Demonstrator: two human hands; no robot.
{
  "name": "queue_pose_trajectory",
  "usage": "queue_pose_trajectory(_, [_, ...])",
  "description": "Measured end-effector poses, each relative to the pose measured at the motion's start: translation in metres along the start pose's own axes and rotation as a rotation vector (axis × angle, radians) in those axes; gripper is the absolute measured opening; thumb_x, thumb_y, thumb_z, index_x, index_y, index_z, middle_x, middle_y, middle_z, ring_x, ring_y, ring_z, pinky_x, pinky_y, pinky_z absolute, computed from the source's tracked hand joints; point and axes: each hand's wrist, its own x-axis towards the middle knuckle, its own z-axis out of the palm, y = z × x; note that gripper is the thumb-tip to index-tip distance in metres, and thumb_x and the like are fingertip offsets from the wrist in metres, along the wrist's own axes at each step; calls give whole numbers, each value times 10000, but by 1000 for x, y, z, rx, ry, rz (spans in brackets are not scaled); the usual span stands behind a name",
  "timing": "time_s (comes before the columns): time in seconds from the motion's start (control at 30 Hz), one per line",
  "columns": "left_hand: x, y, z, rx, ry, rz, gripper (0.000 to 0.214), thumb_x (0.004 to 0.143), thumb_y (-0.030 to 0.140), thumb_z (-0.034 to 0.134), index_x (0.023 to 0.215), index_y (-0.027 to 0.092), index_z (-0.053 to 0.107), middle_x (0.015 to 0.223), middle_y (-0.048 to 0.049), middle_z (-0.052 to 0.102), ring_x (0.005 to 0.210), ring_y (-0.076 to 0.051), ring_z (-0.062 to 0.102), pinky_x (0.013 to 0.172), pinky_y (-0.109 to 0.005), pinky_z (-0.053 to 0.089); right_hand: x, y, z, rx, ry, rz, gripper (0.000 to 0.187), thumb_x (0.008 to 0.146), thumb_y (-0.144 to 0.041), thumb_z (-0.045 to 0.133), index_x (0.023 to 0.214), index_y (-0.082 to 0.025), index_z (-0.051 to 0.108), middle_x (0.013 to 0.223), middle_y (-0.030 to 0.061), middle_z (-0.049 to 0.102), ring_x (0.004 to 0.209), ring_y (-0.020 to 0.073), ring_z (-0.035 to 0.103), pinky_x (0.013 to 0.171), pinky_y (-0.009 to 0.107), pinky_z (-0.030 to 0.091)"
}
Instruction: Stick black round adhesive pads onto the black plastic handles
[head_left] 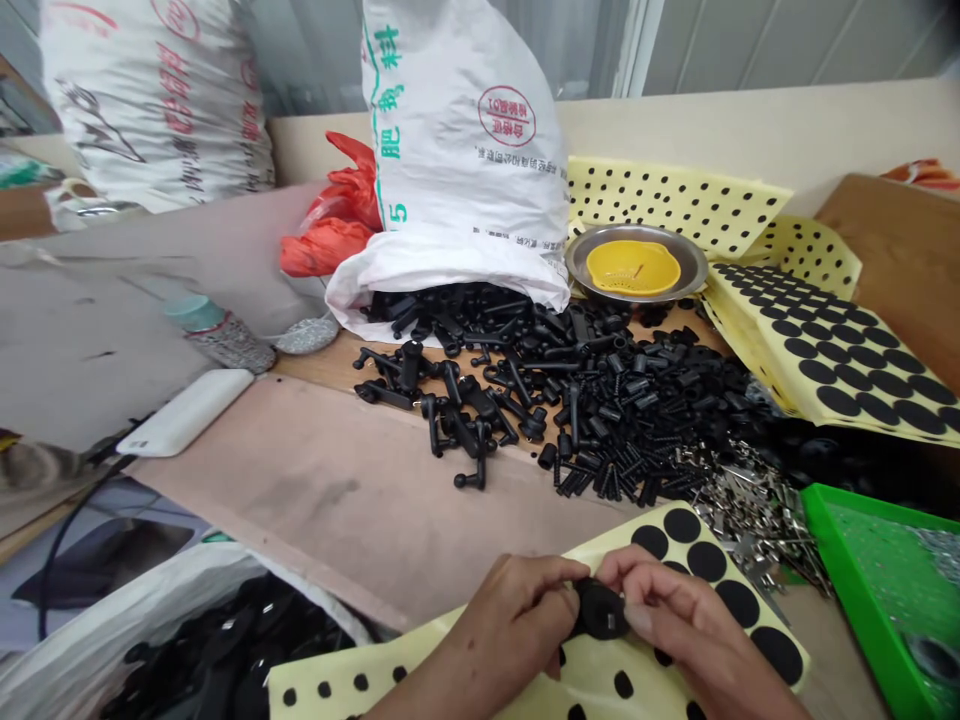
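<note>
Between my two hands is a small round black plastic part [602, 610] with a little slot in its face. My left hand [517, 625] pinches it from the left with thumb and forefinger. From the right, the thumb and fingers of my right hand [686, 615] close on its edge. Beneath both hands lies a yellow backing sheet [442, 650] with small black dots. Under my right hand is a yellow sheet of large round black stickers [706, 562].
Loose black plastic parts [622, 400] spill from a white woven sack [465, 150]. Small metal pieces [757, 510] lie beside a green tray [847, 560]. A steel bowl [694, 265] holds a yellow basket [634, 268]. At lower left, an open sack [300, 580] contains black parts. A white power bank [187, 412] sits left.
</note>
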Motion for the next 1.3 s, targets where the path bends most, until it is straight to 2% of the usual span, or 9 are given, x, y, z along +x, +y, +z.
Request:
queue_pose_trajectory(0.13, [-1,1,0,-11,-10,0,251,843,255,431,859,149,658,616,36,501,519,-74,495,460,-131,375,-1,1,1,5,12,3,165,719,-333,658,635,-203,599,941,43,550,846,209,507,711,283,385])
queue_pose_trajectory(0.23, [0,-7,0,-54,-4,-3,250,833,245,434,866,143,659,608,37,496,507,-71,487,464,-136,392,-1,1,1,16,25,-7,177,708,-340,669,626,-202,594,922,41,561,831,205,502,701,277,386])
queue_pose_trajectory(0.4, [4,-20,2,-117,19,-43,301,819,249,443,997,139,659,587,33,521,454,-66,474,422,-141,383,-1,1,1,3,32,-28,229,695,-378,676,597,-197,577,875,43,554,769,195,487,656,273,385])
queue_pose_trajectory(0.83, [5,-12,4,-162,19,-120,343,756,258,459,987,124,673,596,24,527,447,-68,467,415,-156,410,-2,3,2,113,38,-10,206,680,-355,693,604,-189,598,866,45,551,760,194,486,649,274,389])
queue_pose_trajectory(1.03, [4,-9,6,11,22,-61,347,736,186,427,978,142,672,540,45,475,420,-75,423,406,-167,360,-3,-1,5,122,69,-2,226,644,-368,716,568,-193,595,893,50,541,784,202,499,657,266,410])
queue_pose_trajectory(1.2, [0,-2,7,361,151,153,301,715,75,408,833,162,670,646,9,586,577,-116,493,569,-204,380,-7,-4,8,44,85,-19,257,624,-429,722,577,-204,607,997,63,543,900,244,528,754,300,422])
queue_pose_trajectory(1.3, [0,-2,6,370,146,129,298,721,72,393,823,165,657,636,14,576,576,-118,499,550,-195,365,-7,-3,9,-9,114,-34,264,637,-440,715,577,-208,604,1030,71,547,946,258,523,793,314,416])
